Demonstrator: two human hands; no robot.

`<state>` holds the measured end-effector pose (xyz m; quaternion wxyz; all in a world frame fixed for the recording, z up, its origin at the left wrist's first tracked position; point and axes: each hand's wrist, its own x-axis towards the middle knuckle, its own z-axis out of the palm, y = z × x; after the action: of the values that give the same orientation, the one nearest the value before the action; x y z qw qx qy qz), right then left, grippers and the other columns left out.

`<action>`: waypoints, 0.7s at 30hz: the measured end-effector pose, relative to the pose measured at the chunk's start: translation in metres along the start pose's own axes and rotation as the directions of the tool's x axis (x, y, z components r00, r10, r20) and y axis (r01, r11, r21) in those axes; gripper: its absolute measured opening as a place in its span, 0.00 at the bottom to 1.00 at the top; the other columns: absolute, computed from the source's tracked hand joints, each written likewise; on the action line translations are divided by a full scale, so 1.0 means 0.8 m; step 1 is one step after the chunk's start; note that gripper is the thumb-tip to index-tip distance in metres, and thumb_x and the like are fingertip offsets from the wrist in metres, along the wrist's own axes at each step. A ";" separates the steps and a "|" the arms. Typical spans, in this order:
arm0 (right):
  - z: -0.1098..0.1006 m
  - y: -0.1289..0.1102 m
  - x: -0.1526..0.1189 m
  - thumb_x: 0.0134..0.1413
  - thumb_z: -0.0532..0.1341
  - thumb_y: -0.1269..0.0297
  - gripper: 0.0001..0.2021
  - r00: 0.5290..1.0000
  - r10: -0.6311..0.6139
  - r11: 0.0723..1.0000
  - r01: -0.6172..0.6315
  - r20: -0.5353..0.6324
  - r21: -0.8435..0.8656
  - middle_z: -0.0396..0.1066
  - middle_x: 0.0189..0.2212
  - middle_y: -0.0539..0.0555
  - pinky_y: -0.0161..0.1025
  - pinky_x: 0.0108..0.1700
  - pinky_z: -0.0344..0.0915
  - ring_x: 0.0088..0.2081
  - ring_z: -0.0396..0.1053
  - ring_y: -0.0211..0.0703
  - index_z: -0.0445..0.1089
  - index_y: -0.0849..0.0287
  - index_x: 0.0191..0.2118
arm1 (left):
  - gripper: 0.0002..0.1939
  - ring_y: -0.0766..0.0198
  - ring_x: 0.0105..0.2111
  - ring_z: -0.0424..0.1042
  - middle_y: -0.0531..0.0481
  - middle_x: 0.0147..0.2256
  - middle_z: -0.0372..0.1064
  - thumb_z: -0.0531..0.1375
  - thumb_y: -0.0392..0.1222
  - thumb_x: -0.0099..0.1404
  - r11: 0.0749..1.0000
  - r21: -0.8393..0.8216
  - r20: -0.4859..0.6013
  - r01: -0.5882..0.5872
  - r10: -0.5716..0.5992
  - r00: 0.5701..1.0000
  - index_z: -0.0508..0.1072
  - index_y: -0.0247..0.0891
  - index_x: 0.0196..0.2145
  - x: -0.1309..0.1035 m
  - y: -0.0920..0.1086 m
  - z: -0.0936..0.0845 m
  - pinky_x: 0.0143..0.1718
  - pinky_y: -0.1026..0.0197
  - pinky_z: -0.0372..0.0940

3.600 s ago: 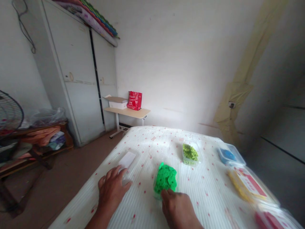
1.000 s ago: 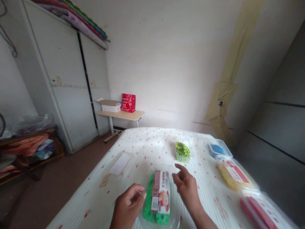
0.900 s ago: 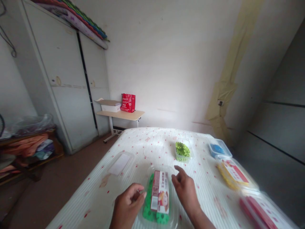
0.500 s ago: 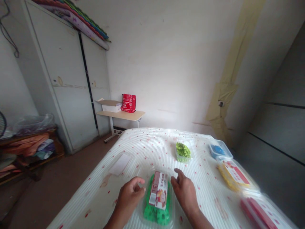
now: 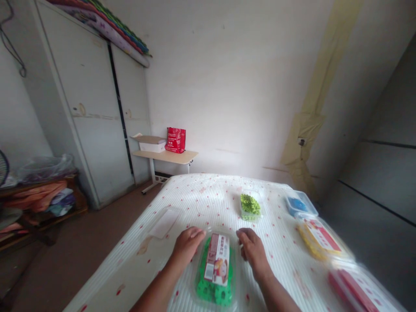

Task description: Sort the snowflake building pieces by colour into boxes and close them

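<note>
A clear plastic box (image 5: 217, 271) with green contents and a printed label lies at the near middle of the spotted cloth. My left hand (image 5: 189, 243) is at its upper left corner, thumb and fingers pinched on the rim. At the upper right corner, my right hand (image 5: 252, 248) has its curled fingers against the rim. Beyond the hands stands a small clear tub of light green pieces (image 5: 250, 206). A flat clear lid with a pale label (image 5: 165, 223) rests to the left.
Along the right edge are a box with blue contents (image 5: 299, 203), a yellow labelled box (image 5: 320, 239) and a pink one (image 5: 357, 288). A small table (image 5: 177, 157) bearing a red bag (image 5: 176, 140) stands behind, left of the bed (image 5: 214, 186).
Both hands have moved forward to the box's far corners. The fingers of my left hand have closed from a looser curl; the box has hardly moved.
</note>
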<state>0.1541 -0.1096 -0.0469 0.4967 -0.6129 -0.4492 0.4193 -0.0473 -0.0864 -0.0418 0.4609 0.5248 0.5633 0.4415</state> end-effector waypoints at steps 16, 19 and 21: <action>0.005 0.001 0.021 0.42 0.54 0.60 0.11 0.960 0.218 0.955 -0.247 0.177 0.162 0.54 0.07 0.44 0.30 0.14 0.47 0.10 0.50 0.30 0.59 0.59 0.16 | 0.13 0.72 0.13 0.53 0.62 0.11 0.51 0.57 0.46 0.44 0.993 -0.095 -0.021 0.072 -0.075 0.997 0.57 0.39 0.14 0.037 -0.010 0.033 0.17 0.67 0.46; 0.005 0.005 0.024 0.40 0.55 0.61 0.10 0.956 0.217 0.946 -0.256 0.195 0.200 0.54 0.07 0.43 0.30 0.14 0.47 0.10 0.49 0.29 0.59 0.59 0.16 | 0.12 0.72 0.14 0.53 0.61 0.11 0.51 0.57 0.46 0.43 0.994 -0.101 -0.040 0.046 -0.050 0.998 0.57 0.39 0.13 0.039 -0.014 0.035 0.17 0.67 0.47; 0.007 0.008 0.026 0.38 0.55 0.60 0.10 0.956 0.208 0.941 -0.254 0.208 0.225 0.54 0.06 0.43 0.30 0.14 0.46 0.10 0.48 0.29 0.59 0.59 0.15 | 0.13 0.72 0.14 0.53 0.61 0.11 0.51 0.57 0.46 0.43 0.994 -0.103 -0.044 0.035 -0.040 0.998 0.57 0.39 0.13 0.039 -0.016 0.035 0.18 0.66 0.48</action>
<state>0.1548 -0.0890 -0.0555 0.4742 -0.5536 -0.3608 0.5819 -0.0229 -0.0560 -0.0611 0.4823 0.4796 0.5600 0.4729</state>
